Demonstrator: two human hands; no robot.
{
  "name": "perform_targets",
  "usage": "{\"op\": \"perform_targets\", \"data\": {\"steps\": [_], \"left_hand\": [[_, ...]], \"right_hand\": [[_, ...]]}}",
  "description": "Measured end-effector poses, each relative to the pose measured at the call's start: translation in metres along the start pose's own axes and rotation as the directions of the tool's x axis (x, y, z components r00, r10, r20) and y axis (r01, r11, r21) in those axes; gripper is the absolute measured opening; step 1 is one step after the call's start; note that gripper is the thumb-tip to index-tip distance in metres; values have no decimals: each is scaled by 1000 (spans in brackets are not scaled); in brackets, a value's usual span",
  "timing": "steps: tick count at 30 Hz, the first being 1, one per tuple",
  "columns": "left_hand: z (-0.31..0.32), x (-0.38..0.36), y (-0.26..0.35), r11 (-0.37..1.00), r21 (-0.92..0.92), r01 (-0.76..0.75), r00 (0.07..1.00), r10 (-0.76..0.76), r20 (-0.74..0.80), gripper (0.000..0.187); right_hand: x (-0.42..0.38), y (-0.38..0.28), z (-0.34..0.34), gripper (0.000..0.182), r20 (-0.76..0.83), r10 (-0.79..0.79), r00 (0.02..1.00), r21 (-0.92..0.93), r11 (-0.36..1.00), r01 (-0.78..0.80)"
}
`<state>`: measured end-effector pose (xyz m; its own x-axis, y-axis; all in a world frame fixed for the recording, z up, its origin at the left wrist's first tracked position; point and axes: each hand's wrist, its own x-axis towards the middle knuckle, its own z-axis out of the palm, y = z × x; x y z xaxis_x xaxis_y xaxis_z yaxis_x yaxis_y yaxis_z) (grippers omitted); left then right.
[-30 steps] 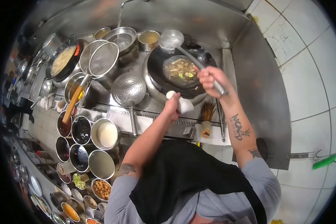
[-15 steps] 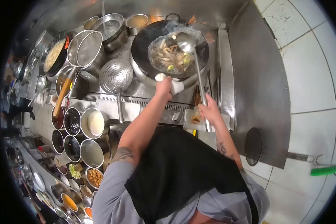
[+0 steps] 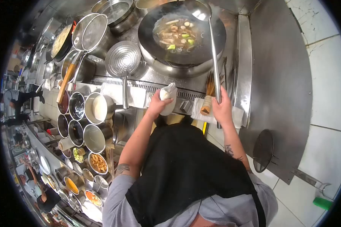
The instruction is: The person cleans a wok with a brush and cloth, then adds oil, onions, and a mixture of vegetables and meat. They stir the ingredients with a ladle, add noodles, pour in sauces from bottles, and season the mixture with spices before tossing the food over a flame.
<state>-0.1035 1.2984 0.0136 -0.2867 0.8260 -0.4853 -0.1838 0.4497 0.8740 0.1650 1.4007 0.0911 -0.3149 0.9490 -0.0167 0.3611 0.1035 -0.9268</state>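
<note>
My left hand (image 3: 156,104) is closed around a folded white cloth (image 3: 169,99) in front of the stove edge, apart from the wok. My right hand (image 3: 222,107) grips the long handle of a steel ladle (image 3: 213,49). The ladle's bowl is raised over the wok's far right side. The black wok (image 3: 147,32) sits on the burner ring, with pale pieces and green vegetable bits (image 3: 178,36) in thin liquid. A bamboo brush (image 3: 207,100) lies on a white towel just left of my right hand.
A perforated skimmer (image 3: 123,58) and a wire strainer (image 3: 89,34) rest left of the wok. Sauce pots (image 3: 94,138) and ingredient containers (image 3: 97,162) line the left. A steel wall (image 3: 276,75) stands at the right. Other people (image 3: 47,195) are at the far left.
My left hand and the cloth have come off the wok's near rim, back towards me. The ladle has lifted out of the food. The view has shifted, and the steam and flames have lessened.
</note>
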Motion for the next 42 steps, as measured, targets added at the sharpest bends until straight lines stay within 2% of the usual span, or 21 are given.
{"op": "perform_targets", "data": {"steps": [3, 5, 7, 8, 11, 14, 19, 23, 24, 25, 26, 29, 31, 33, 35, 39, 41, 42], "left_hand": [[-1, -3, -13, 973, 187, -136, 987, 149, -57, 64], [-6, -6, -9, 982, 156, -105, 994, 109, -21, 66], [-14, -3, -12, 993, 97, -69, 997, 65, 42, 67], [-17, 4, -22, 987, 136, -89, 994, 80, 76, 72], [-9, 0, -22, 819, 564, -107, 985, 165, -53, 76], [-10, 6, -23, 766, 581, -274, 948, 317, 30, 81], [-17, 0, -5, 650, 634, -419, 885, 448, 125, 73], [-41, -36, 11, 599, 541, -590, 753, 650, 102, 65], [-52, -45, 11, 597, 519, -612, 734, 673, 91, 64], [-62, -54, 8, 593, 497, -633, 714, 696, 78, 63], [-72, -60, 2, 550, 492, -675, 649, 759, 42, 59], [-103, -104, 11, 807, 328, -492, 842, 537, -58, 48], [-124, -142, 26, 944, 145, -297, 950, 307, -55, 38], [-145, -186, 42, 943, 63, -326, 942, 330, -66, 33], [-163, -222, 38, 936, 39, -349, 933, 352, -82, 32], [-179, -282, -3, 951, -160, -264, 947, 224, -231, 35], [-177, -302, -63, 949, -265, -170, 914, 51, -403, 34], [-171, -314, -90, 939, -320, -128, 861, -55, -506, 33]], "right_hand": [[-10, -3, -4, 53, 5, 34, 999, -21, 999, -34], [-19, 4, -3, 55, 22, 27, 999, -27, 999, -26], [-29, 1, 1, 55, 8, 20, 1000, 62, 998, -21], [-30, -1, 5, 56, 2, 16, 1000, 107, 994, -16], [-32, 1, 18, 55, -30, -69, 997, 163, 984, 73], [-49, -46, 33, 53, 10, 151, 988, 184, 971, -151], [-68, -93, 67, 53, 21, 177, 984, 287, 942, -175], [-73, -120, 81, 57, 83, 162, 983, 300, 937, -179], [-72, -127, 84, 46, 91, 187, 978, 333, 920, -206], [-67, -133, 90, 42, 121, 188, 975, 346, 912, -219], [-59, -139, 95, 39, 153, 185, 971, 356, 906, -229], [-22, -156, 117, 28, 245, 118, 962, 397, 893, -211], [20, -166, 138, 24, 312, 93, 945, 422, 878, -226], [72, -177, 167, 12, 336, 47, 941, 391, 901, -185], [129, -182, 208, 11, 317, 12, 948, 335, 934, -123], [227, -203, 288, 6, 359, -8, 933, 222, 972, -77], [263, -210, 324, 4, 377, 13, 926, 177, 980, -86], [279, -210, 341, 6, 374, 33, 927, 188, 976, -110]]}}
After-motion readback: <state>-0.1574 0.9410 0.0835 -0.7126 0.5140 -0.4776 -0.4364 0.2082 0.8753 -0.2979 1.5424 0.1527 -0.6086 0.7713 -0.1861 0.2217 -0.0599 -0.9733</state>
